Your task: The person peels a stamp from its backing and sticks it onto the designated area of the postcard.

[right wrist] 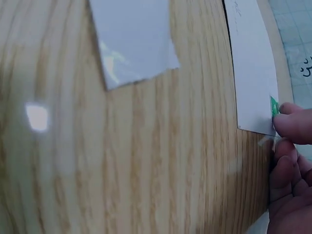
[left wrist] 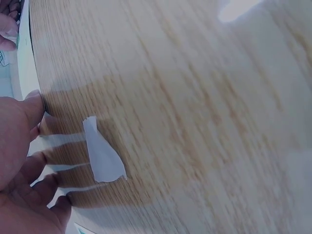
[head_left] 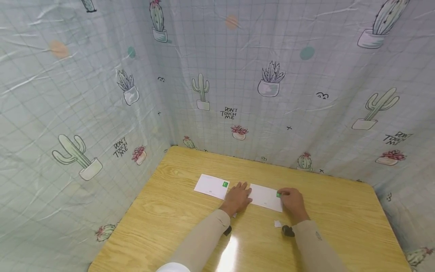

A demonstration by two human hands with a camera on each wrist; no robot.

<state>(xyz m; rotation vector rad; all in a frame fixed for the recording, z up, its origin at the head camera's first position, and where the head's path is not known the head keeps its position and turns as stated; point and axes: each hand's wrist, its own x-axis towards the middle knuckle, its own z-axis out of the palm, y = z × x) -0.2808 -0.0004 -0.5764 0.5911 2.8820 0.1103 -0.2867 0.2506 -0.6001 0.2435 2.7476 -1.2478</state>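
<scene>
A white envelope (head_left: pixel 265 198) lies flat on the table between the two hands. At its upper right corner is a small green stamp (right wrist: pixel 274 108), which my right hand (head_left: pixel 293 202) pinches between thumb and fingertip. The stamp is partly covered by those fingers. My left hand (head_left: pixel 236 198) rests at the envelope's left edge, fingers spread and holding nothing. In the left wrist view, the thumb (left wrist: pixel 33 108) touches down at the edge of the white paper. To the left lies a second white envelope (head_left: pixel 209 186) with a green stamp (head_left: pixel 225 184) in its upper right corner.
A scrap of white paper (head_left: pixel 277 223) lies near the right wrist. Another torn scrap (left wrist: pixel 103 158) is on the wooden table (head_left: pixel 153 211) below the left hand. A cactus-print curtain (head_left: pixel 217 75) hangs behind and beside the table.
</scene>
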